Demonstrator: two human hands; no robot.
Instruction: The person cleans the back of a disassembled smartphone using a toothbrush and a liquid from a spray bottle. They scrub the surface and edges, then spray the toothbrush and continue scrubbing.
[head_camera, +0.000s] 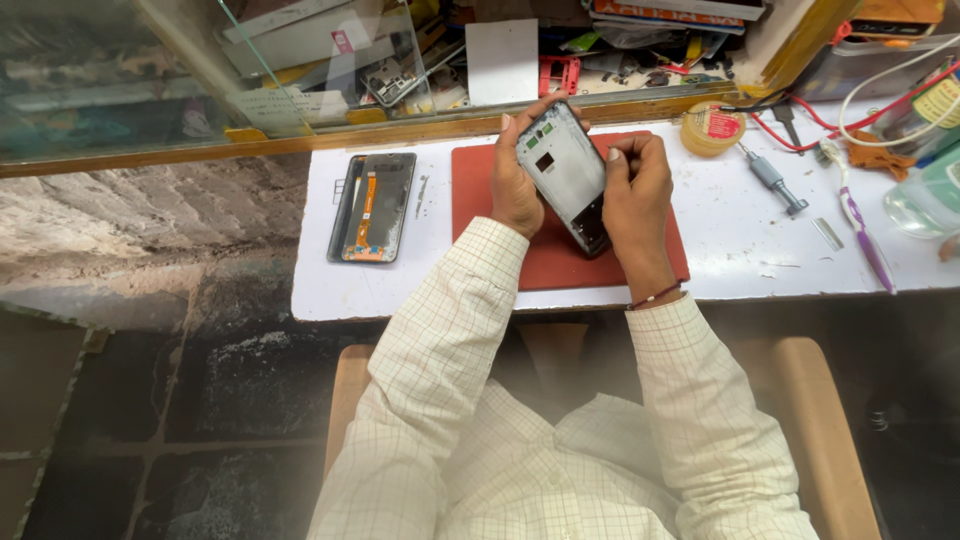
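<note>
I hold an opened phone body (566, 165), grey inside with a small green board at its top, tilted above a red mat (480, 190). My left hand (515, 185) grips its left edge, fingers curled over the top. My right hand (636, 185) grips the right edge and lower end, thumb on the frame. A detached phone screen (372, 207) with an orange flex cable lies face down on the white worktop, left of the mat.
The white worktop (740, 250) carries a small screwdriver (772, 178), a purple toothbrush (866, 238), a round yellow tin (711, 128) and red and white wires (880, 100). A glass-fronted shelf (400, 70) of parts runs behind. Stone floor lies to the left.
</note>
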